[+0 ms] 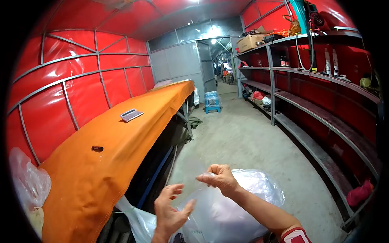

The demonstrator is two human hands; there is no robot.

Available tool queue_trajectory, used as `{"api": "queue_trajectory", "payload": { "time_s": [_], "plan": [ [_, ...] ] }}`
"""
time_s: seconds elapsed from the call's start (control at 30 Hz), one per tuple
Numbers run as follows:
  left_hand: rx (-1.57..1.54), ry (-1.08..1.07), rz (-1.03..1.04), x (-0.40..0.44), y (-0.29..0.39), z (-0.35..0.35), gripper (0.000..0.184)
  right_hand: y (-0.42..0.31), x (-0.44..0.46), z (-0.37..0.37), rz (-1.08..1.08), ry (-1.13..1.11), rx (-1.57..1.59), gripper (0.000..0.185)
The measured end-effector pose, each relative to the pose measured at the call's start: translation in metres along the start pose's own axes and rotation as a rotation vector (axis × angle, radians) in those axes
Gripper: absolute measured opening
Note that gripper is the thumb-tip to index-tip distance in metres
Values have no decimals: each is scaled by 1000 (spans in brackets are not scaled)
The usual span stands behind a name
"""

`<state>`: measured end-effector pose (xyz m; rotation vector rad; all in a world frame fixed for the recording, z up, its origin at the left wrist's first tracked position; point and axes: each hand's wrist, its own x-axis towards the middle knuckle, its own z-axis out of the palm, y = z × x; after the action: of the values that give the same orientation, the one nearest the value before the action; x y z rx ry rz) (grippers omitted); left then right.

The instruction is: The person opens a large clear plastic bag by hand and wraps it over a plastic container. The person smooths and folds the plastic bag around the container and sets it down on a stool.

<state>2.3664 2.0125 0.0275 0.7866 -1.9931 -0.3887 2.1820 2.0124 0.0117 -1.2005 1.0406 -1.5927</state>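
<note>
Right hand (pixel 223 179) pinching a bulging, clear plastic bag (pixel 261 188)
From afar, I see the left hand (pixel 169 211) with fingers spread wide; the bag sits on grey concrete floor (pixel 227 139).

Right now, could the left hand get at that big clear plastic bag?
Probably yes. The left hand is open, seemingly empty and close to the clear plastic bag. The right forearm crosses part of it in view, but the left side looks unblocked.

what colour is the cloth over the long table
Orange: the cloth shows best in the head view.
</note>
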Motion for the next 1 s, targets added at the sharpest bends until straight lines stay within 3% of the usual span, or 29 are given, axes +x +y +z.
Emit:
{"api": "queue_trajectory", "payload": {
  "time_s": [0.03,0.1,0.17,0.23,0.3,0.37,0.4,0.47,0.5,0.53,0.6,0.63,0.67,0.7,0.73,0.77,0.83,0.87,0.9,0.97,1.0],
  "plan": [
    [-166,38,-38,0,12,4,33,-2,-3,7,13,-11,3,21],
    [-75,26,-4,6,6,17,32,-3,-5,20,26,-90,-101,23],
    [-389,-32,-36,5,-5,21,19,4,-3,23,12,-108,-115,24],
    [-363,58,115,0,-15,26,11,-10,-10,17,138,-182,-27,21],
    [-339,138,152,-1,-10,24,7,0,-2,-9,240,-348,528,28],
    [-597,187,63,-4,4,19,13,-13,-2,-21,241,-137,501,24],
    [-577,207,61,-7,8,17,13,-25,-5,-13,247,-165,504,24],
    [-794,86,180,-15,14,12,9,-45,-14,0,87,-183,-460,22],
    [-783,99,178,-16,17,8,9,-44,-16,2,84,-199,-459,22],
    [-1037,-24,142,-16,20,5,11,-41,-20,2,-48,-450,-640,21],
    [-1080,27,-63,-26,22,11,19,-37,-22,-2,-182,-701,-818,21],
    [-1084,28,-64,-27,19,8,19,-36,-22,-7,-119,-697,-856,20],
    [-917,32,69,-26,13,4,22,-34,-21,-13,-54,-690,-894,19],
    [-746,37,199,-25,8,3,25,-24,-17,-21,-351,-453,-1362,14],
    [-1287,66,262,-20,8,10,32,-15,-4,-40,-347,-297,-1444,14],
    [-1294,58,259,-22,9,7,32,-13,2,-53,-337,-133,-1519,15],
    [-1565,-179,88,-29,15,-8,36,-32,1,-68,-172,23,-831,23],
    [-1646,-202,-14,-30,17,-11,35,-61,-13,-54,55,50,-820,26],
    [-1729,-216,-120,-32,18,-13,34,-68,-22,-48,59,77,-827,26],
    [-1603,-67,-161,-33,8,-7,31,-76,-42,-45,14,-489,-871,31],
    [-1495,-67,-209,-31,6,-5,29,-72,-49,-36,-68,-533,-1176,27]
  ]
}}
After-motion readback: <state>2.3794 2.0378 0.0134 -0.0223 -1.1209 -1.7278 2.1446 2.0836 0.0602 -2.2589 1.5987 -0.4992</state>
